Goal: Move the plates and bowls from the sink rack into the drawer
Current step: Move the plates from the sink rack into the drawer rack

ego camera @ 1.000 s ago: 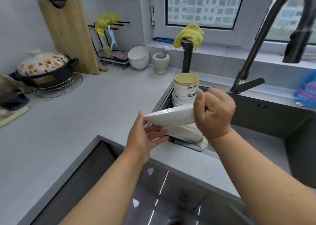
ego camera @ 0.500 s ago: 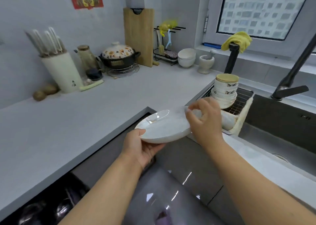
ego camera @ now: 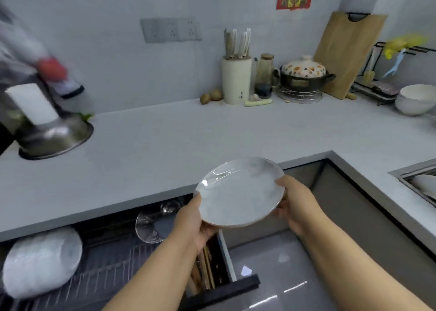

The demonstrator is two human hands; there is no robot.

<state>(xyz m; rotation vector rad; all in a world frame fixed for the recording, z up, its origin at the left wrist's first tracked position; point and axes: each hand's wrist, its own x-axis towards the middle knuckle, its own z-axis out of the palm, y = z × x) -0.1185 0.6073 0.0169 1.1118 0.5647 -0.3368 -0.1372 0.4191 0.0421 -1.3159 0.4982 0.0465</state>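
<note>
Now, white plate (ego camera: 240, 192) held level between both hands, above open drawer (ego camera: 106, 263), near worktop (ego camera: 165, 145) edge. Left hand (ego camera: 192, 223) clamped on near-left rim, right hand (ego camera: 291, 201) on right rim, thumbs over top. Plate judged stiff, glazed, likely slippery, breakable; rim best gripped on opposite sides. Drawer wire rack seen holding white stacked dishes (ego camera: 40, 263) at left, clear glass plate (ego camera: 153, 223) further right, utensils (ego camera: 203, 268) in side compartment. More dishes seen in sink rack (ego camera: 420, 180), far right.

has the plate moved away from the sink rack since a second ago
Yes. The plate, held by both hands, has left the sink rack and now hangs over the open drawer, left of the sink.
</note>
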